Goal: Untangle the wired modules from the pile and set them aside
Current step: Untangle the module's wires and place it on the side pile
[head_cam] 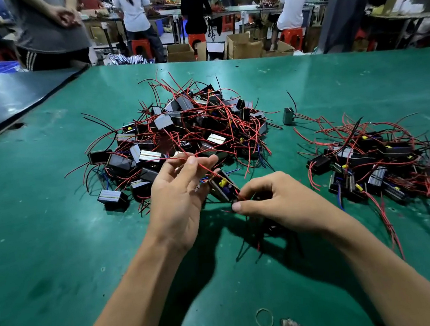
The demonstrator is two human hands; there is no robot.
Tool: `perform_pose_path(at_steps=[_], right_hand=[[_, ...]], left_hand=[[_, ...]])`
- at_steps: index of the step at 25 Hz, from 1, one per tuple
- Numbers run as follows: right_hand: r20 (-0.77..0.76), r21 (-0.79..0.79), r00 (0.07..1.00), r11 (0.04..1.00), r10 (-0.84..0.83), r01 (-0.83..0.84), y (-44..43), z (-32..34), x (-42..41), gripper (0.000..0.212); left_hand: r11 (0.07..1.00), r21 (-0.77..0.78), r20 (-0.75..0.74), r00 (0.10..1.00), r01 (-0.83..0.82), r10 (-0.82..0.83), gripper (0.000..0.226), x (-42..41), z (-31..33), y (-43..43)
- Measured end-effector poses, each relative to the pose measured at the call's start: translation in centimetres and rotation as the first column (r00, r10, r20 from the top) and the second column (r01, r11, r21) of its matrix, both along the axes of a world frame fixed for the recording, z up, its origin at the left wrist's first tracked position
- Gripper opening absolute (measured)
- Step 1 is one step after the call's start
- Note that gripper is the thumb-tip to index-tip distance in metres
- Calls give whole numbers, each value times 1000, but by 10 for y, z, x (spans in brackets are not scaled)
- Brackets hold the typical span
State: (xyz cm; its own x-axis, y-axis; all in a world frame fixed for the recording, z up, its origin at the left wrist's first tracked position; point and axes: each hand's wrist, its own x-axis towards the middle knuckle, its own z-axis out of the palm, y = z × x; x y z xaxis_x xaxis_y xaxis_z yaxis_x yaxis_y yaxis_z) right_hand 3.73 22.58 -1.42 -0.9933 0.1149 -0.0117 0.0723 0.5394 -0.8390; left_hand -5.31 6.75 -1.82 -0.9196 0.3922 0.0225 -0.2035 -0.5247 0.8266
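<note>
Bright overhead light. Faint sheen on the green table mat [56, 234], stronger glare on the glossy dark panel [1, 106] upper left. Dark soft-edged shadows on the mat near the camera. Pile of black modules with red wires [183, 129] sharp; background soft, top-right corner smeared. Edges bend, fisheye.

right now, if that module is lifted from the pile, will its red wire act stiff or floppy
Probably floppy: the red wire pinched by the left hand curves loosely. The module the right hand pinches looks small, likely light. Wires may snag in the tangled pile.
</note>
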Motion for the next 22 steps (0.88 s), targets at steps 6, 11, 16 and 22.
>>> perform_pose_path(at_steps=[6,11,16,22], right_hand=[[-2,-404,1000,915,-9,8,27,13,7,30],[77,-438,985,893,153,-105,43,13,14,25],[57,-358,985,924,162,-131,46,13,15,24],[-62,-260,998,966,-25,9,43,8,7,29]], left_hand=[[868,184,-11,884,462,-468,47,-15,0,-23],[625,324,-67,676,710,-734,98,-26,-12,-29],[507,453,-40,585,733,-810,108,-34,-20,-32],[574,402,27,617,713,-786,87,-35,-21,-30]])
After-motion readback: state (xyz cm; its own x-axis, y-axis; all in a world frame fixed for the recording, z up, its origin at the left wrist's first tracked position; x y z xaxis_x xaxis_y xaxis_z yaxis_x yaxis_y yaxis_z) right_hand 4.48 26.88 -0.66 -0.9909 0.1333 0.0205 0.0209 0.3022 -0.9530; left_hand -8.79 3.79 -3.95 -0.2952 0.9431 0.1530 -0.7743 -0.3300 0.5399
